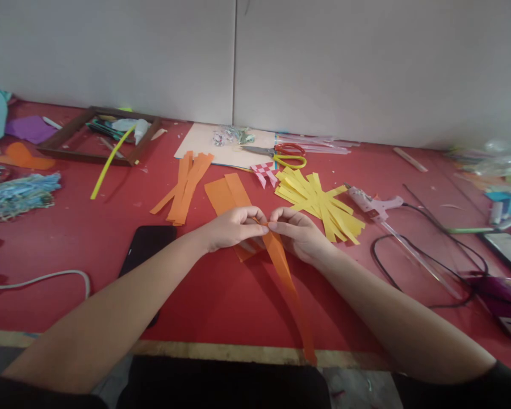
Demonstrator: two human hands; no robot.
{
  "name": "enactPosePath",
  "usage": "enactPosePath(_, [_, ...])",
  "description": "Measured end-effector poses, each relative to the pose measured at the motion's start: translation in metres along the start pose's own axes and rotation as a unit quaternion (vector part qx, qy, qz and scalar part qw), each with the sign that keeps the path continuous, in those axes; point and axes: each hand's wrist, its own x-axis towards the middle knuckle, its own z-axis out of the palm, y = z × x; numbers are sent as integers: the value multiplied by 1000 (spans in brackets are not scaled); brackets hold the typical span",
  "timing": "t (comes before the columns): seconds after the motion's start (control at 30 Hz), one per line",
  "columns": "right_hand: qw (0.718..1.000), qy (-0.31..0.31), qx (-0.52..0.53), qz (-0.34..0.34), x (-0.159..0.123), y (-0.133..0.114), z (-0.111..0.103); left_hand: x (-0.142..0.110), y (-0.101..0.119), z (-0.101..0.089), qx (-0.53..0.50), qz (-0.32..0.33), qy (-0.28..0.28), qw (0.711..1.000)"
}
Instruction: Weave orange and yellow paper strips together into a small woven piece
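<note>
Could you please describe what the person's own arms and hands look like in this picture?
The left hand and right hand are bare, with no gloves. Both forearms are uncovered, and no watch or bracelet shows at either wrist. Black sleeves, plain as far as they show, appear at the picture's lower edges.

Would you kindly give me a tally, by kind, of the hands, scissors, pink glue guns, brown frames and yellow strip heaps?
Hands: 2 (left hand, right hand)
Scissors: 1
Pink glue gun: 1
Brown frame: 1
Yellow strip heap: 1
Total: 6
</note>
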Motion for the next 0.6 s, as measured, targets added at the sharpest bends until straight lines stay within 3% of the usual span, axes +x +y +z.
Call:
enactPosePath(0.27, [1000, 21, -8, 7, -2, 0, 0, -2, 2, 2, -8, -1, 2, 1000])
enactPosePath(0.6, [995, 17, -89, -38, -6, 2, 1, 0, 2, 2, 41, 44, 8, 998])
